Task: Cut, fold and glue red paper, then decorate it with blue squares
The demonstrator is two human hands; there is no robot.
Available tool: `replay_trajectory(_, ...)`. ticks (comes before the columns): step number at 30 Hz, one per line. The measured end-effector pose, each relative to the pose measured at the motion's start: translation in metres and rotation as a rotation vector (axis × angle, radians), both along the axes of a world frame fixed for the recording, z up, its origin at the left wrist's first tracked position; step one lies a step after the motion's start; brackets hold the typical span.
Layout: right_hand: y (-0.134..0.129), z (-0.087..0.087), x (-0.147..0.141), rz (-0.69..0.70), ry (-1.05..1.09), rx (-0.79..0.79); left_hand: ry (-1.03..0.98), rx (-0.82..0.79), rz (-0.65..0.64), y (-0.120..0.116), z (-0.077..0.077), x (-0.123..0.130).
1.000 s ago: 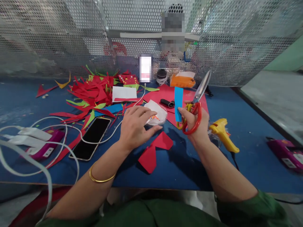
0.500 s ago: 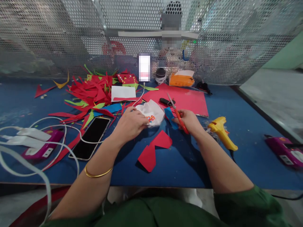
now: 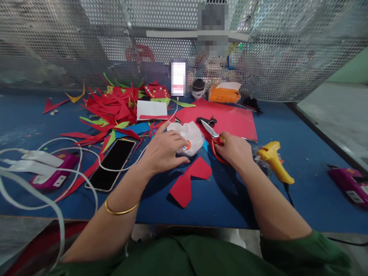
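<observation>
My left hand hovers at the left edge of a crumpled white paper shaped like a shallow dish, fingers and thumb spread apart. Small orange-red bits lie in it, partly covered by my fingers. Whether the fingertips touch them I cannot tell. In my right hand is a pair of scissors with red handles, gripped by the handles, blades pointing up and left. A strip of blue paper shows beside the scissors, partly hidden. Nearer me lies a folded red paper shape.
A yellow glue gun lies right of my right hand. Red sheets and a heap of red and green scraps cover the back. Left are a phone, white cables and a purple power strip. A perforated metal screen stands behind.
My left fingers have spread apart over the dish. My right hand has changed its hold on the scissors, which now show more blade, and the blue paper has come away from its fingers.
</observation>
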State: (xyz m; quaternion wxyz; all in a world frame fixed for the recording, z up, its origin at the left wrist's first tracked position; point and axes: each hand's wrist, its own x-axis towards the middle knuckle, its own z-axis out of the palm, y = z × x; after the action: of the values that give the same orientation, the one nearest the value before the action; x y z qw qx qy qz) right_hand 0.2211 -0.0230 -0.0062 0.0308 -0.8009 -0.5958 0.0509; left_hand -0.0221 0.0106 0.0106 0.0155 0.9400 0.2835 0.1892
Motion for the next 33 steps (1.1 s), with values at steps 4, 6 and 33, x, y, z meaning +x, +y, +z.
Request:
replay_trajectory(4,-0.005,0.004,-0.004,0.058,-0.075,-0.025,0.056,0.03,-0.002,-0.005,-0.005,0.008)
replay_trajectory(6,-0.008,0.006,-0.006,0.075,-0.127,-0.038,0.111,0.05,0.02,-0.005,-0.008,0.009)
replay_trajectory(33,-0.003,-0.006,-0.024,0.958,0.098,0.326,0.12,-0.123,-0.008,0.005,-0.003,-0.005)
